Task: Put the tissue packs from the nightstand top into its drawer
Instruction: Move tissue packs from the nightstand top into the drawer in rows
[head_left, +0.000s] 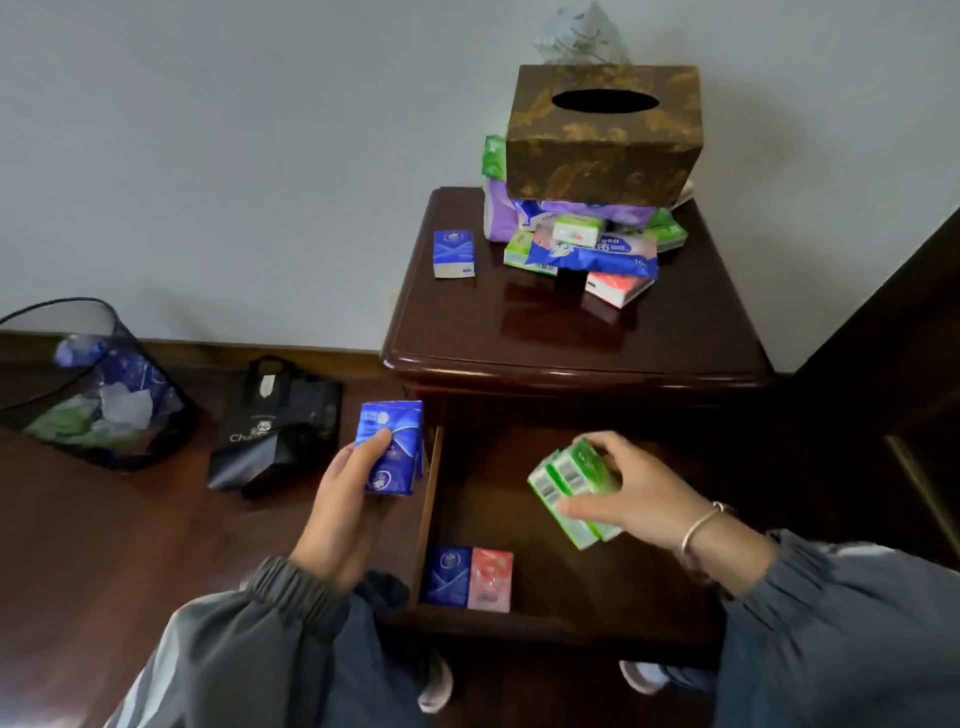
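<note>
Drawer-loading step: R hand pinches green packs over the open drawer; L hand grips blue packs just outside its wall. Next, prob.: lower & release both gently. Soft, glossy plastic-wrapped bricks; more lie beyond my grips on the nightstand top.

Soft, diffuse light fills the room and shadows are faint. The pale wall is evenly lit, while the dark floor is dim. The glossy nightstand top mirrors what stands on it. The drawer lies in shade. The right hand and green packs are slightly blurred. Straight lines bow toward the edges.
</note>
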